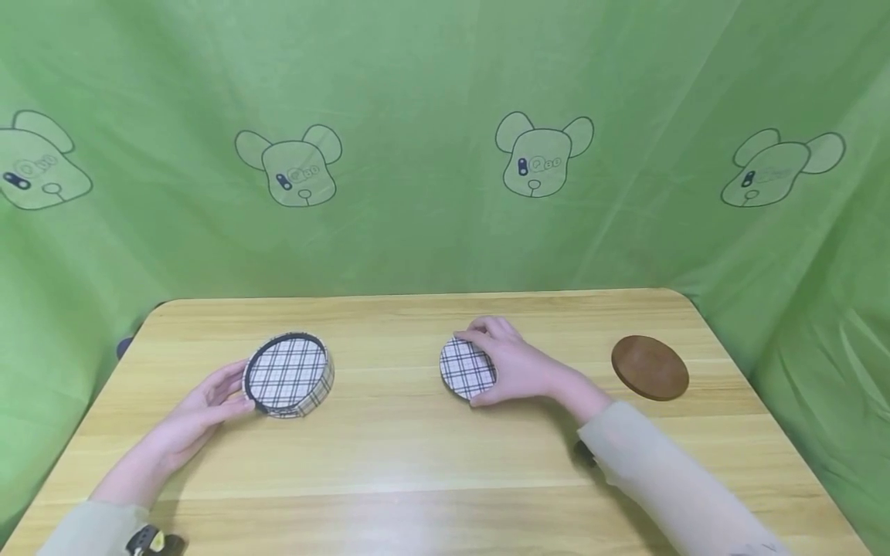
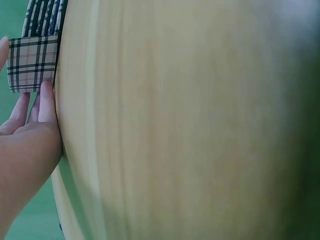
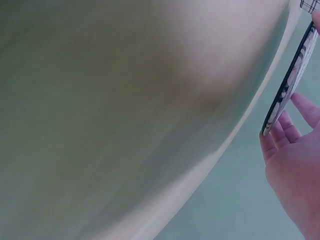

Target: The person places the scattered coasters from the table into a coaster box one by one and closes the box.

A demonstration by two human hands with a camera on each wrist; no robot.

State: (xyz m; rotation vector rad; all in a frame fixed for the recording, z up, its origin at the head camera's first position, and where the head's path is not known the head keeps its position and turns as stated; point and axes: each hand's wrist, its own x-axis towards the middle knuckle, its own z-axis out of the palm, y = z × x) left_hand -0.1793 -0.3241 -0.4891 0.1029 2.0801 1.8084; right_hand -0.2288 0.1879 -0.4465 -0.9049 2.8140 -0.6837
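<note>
At the left of the head view, my left hand (image 1: 205,417) grips a round plaid holder (image 1: 288,374) by its left side, thumb at the near rim and fingers behind. The holder has a dark inner edge, and a plaid disc face fills its top. Its plaid side wall (image 2: 33,64) shows in the left wrist view, with striped layers beside it. Near the table's middle, my right hand (image 1: 518,367) holds a thin plaid coaster (image 1: 464,367) by its edge, between thumb and fingers. The right wrist view shows that coaster (image 3: 290,82) edge-on; whether it touches the table, I cannot tell.
A brown round coaster (image 1: 650,367) lies on the right part of the wooden table (image 1: 389,455), beyond my right forearm. Green curtains (image 1: 417,232) with bear-head drawings hang behind the table and at both sides.
</note>
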